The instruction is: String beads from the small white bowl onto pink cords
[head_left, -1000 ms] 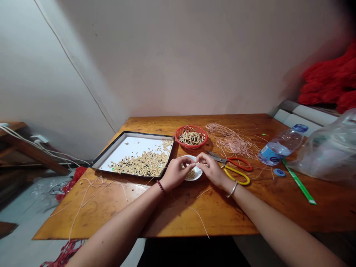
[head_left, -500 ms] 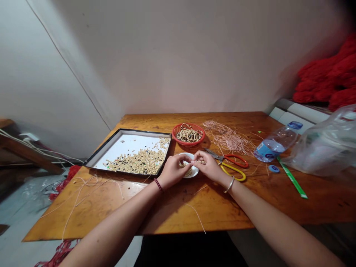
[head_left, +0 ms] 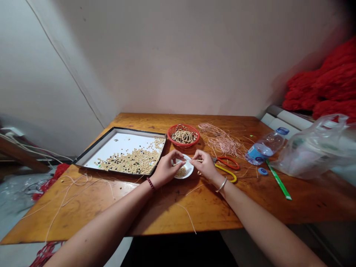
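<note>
My left hand [head_left: 167, 168] hovers over the rim of a small white dish [head_left: 188, 172], its fingertips pinched together. Whatever they hold is too small to tell. My right hand [head_left: 204, 165] pinches a short strand of pale wooden beads [head_left: 199, 160] just right of those fingertips. Loose beads [head_left: 181, 172] lie in the dish. To the left of the dish stands a black-rimmed tray [head_left: 122, 146] scattered with pale and dark beads. Behind my hands sits a red basket [head_left: 183, 135] of finished bead strands.
Pink cord [head_left: 222, 141] lies in a tangle behind red-and-yellow-handled scissors [head_left: 226, 167] on the wooden table [head_left: 83, 207]. A water bottle [head_left: 264, 146], its blue cap [head_left: 262, 171], a green ruler [head_left: 279, 180] and a plastic bag [head_left: 314, 148] are to the right.
The whole scene has slid left and slightly down in the view as my head turned. Both hands stay over the dish, their fingertips close together.
</note>
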